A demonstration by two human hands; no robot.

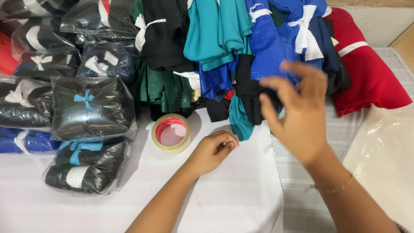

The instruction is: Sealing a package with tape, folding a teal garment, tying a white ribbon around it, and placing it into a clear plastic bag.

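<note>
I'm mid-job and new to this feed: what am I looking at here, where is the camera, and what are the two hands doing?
This is one picture from a camera worn on a person's head, looking down at their own bare hands. The left hand rests curled on a white sheet, beside a roll of tape; whether it pinches anything is unclear. The right hand, blurred and open, is raised in front of a pile of folded cloth in black, teal, blue and red, holding nothing. To the left lie bagged bundles in clear plastic.
</note>
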